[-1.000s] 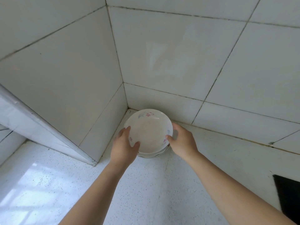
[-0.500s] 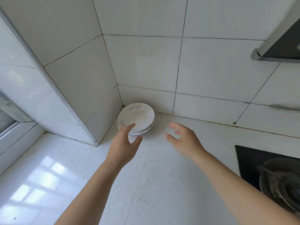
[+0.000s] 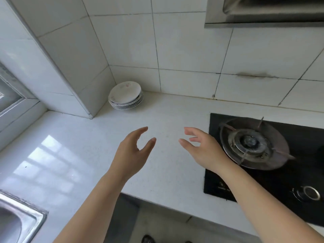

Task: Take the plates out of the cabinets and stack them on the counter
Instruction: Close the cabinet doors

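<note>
In the head view, a stack of plates [image 3: 125, 95] is seen on the white counter [image 3: 84, 146], tucked into the tiled corner, close to the jutting wall edge on its left and the back wall behind it. The left hand [image 3: 133, 153] and right hand [image 3: 201, 149] are held apart over bare counter, both empty with fingers loosely spread, well clear of the stack. The free surface is bounded by the gas hob [image 3: 263, 155] beside the right hand, the sink [image 3: 19, 220] at lower left and the counter's front edge below the forearms.
</note>
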Available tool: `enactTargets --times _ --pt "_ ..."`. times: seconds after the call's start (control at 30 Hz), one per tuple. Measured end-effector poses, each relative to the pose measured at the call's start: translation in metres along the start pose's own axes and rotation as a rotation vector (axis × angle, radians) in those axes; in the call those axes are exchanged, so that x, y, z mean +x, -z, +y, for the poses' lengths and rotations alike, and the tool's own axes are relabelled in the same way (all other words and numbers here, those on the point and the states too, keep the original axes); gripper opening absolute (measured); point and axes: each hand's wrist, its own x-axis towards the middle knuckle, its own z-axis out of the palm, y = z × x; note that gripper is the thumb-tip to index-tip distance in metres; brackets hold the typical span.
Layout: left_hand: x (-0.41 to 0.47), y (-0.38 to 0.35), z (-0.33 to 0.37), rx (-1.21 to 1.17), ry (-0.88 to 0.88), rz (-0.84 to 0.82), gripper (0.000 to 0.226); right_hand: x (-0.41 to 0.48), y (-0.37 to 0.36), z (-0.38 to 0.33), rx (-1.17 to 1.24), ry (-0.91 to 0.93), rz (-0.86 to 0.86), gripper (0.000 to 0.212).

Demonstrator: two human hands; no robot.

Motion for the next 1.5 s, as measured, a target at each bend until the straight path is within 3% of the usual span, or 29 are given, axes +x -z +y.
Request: enactTargets --times 0.23,0.67,0.97,1.23,1.5 --pt "-0.076 -0.025 0.042 -0.092 -0.071 -0.062 0.045 -0.107 0.032 0.026 0.041 -0.027 0.134 0.049" --pt "-0.273 -0.095 0.080 -0.202 -0.266 -0.434 0.038 -0.356 0.048 0.076 -0.010 -0.132 0.436 0.036" --pt "-0.368 -0.158 0.146 -0.176 -0.482 -0.628 0.037 -0.500 0.097 0.122 -0.022 -0.271 0.688 0.037" --pt "-0.449 -0.249 0.231 -0.085 -0.679 -0.793 0.039 -0.614 0.161 0.200 -0.087 -0.407 0.877 0.036" --pt "-0.530 -0.378 0.310 0.055 -0.741 -0.874 0.038 -0.695 0.247 0.316 -0.197 -0.491 0.873 0.041"
